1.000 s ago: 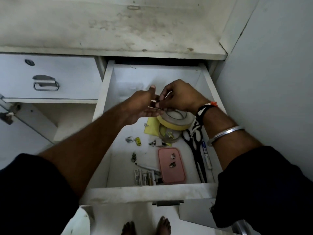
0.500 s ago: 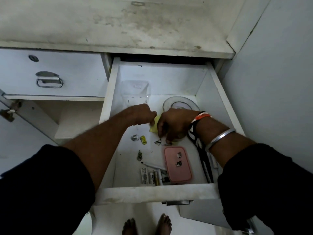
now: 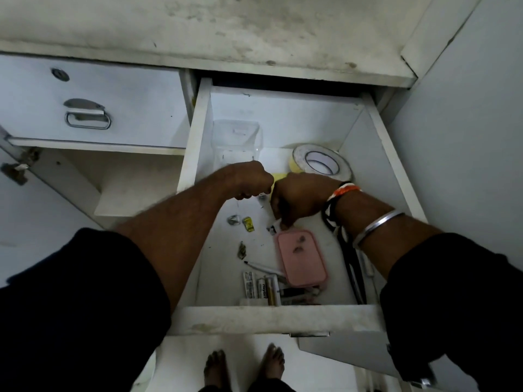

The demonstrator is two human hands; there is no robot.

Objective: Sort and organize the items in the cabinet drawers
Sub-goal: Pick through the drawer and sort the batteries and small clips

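Note:
The open white drawer (image 3: 198,131) holds loose small items. My left hand (image 3: 250,179) hovers over the drawer's middle with its fingers curled into a fist, and a small metal piece (image 3: 261,195) glints at its fingertips. My right hand (image 3: 300,202) reaches down beside it and pinches a small black-and-white clip (image 3: 274,228) lying on the drawer floor just behind the pink lidded box (image 3: 301,261). A roll of tape (image 3: 322,162) lies at the back right, with a yellow paper (image 3: 278,176) next to it. A clear plastic container (image 3: 236,142) stands at the back left.
A metal clip (image 3: 233,221), a yellow tag (image 3: 249,223), a pen (image 3: 263,268) and batteries (image 3: 264,288) lie toward the drawer's front. Black scissors (image 3: 351,267) run along the right side under my forearm. The left drawer (image 3: 93,103) is closed. Bare feet (image 3: 243,369) stand below.
Both hands dropped from chest height over the tape down to the drawer floor. The tape roll now lies uncovered at the back right. My right hand has gone onto the small clip.

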